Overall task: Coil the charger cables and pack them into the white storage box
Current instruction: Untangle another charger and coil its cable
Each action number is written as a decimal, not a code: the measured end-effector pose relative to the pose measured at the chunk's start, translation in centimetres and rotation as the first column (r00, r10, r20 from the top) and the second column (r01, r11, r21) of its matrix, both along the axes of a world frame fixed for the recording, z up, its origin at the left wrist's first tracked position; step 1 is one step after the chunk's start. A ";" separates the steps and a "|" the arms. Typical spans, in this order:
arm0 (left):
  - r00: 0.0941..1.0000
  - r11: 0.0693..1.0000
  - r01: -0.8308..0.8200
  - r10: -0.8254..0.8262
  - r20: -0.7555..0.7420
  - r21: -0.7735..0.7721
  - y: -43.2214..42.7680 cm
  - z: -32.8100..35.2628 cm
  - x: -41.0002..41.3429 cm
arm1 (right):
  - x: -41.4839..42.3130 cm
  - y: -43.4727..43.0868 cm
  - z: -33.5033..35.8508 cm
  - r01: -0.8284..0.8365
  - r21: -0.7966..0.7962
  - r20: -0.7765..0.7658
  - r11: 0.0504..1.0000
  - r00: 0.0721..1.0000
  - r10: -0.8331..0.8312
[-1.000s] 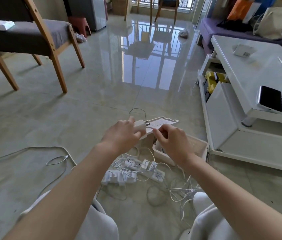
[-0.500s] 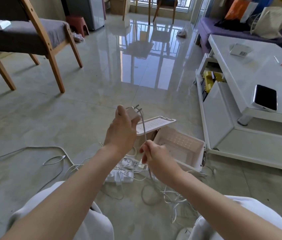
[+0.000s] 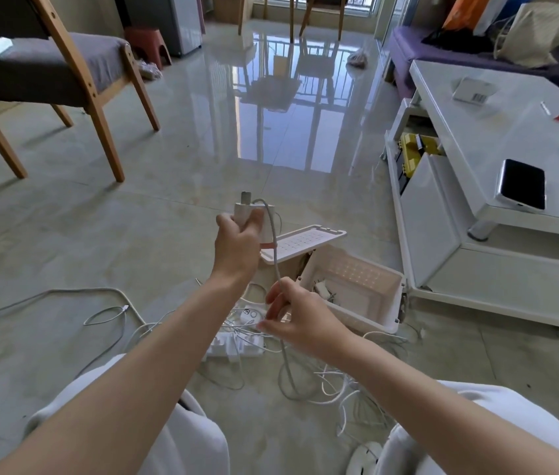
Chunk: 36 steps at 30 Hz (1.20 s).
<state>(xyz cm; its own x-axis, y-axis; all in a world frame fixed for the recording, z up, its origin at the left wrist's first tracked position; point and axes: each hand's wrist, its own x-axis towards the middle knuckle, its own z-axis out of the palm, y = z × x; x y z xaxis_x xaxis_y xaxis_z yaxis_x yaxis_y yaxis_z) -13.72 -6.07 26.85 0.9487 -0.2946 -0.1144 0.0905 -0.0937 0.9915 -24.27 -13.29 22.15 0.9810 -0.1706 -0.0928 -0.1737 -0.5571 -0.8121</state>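
The left hand [image 3: 237, 245] grips the rigid charger plug [image 3: 249, 214]; the right hand [image 3: 302, 318] pinches its cable [image 3: 274, 250]. The cable likely handles light and limp; anchor at the plug.

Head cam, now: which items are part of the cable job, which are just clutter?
Job: charger in left hand; its cable pinched by right hand; white storage box; loose cables.
Lying about: phone on coffee table; chair; red stool.

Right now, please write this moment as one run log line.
left hand: grips charger | right hand: pinches cable | white box: open | loose cables: on floor
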 end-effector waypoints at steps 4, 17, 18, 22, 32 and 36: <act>0.947 0.949 -0.024 -0.079 -0.311 -0.313 0.1 0.4 0.2 | 0.1 -0.1 0.0 -0.099 0.052 -0.061 0.994 0.993 0.103; 0.709 0.878 0.211 -0.440 -0.551 -0.430 2.5 2.6 1.0 | 0.4 -1.1 -0.1 0.012 -0.314 0.149 0.949 0.988 0.037; 0.700 0.873 0.210 -0.449 -0.556 -0.440 2.7 2.6 1.2 | 0.3 -1.1 0.0 0.004 -0.347 0.206 0.938 0.976 0.072; 0.700 0.874 0.210 -0.447 -0.557 -0.438 3.2 2.4 1.5 | 0.4 -0.5 -0.3 -0.163 -0.292 0.278 0.942 0.928 0.247; 0.679 0.757 0.086 -0.520 -0.518 -0.648 4.4 3.2 2.2 | 0.4 -1.8 -1.6 -0.385 -0.234 -0.394 0.893 0.877 0.275; 0.698 0.798 0.163 -0.509 -0.504 -0.580 4.9 3.3 1.9 | 0.7 -3.1 -2.8 -0.382 -0.403 -0.347 0.832 0.905 0.248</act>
<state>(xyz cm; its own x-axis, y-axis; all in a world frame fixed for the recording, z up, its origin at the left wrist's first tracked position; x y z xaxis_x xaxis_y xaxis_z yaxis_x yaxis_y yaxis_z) -11.82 -1.22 30.13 0.5347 -0.7547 -0.3803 0.7388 0.1990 0.6439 -23.53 -16.35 19.31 0.9352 0.0550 -0.3498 -0.0973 -0.9099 -0.4033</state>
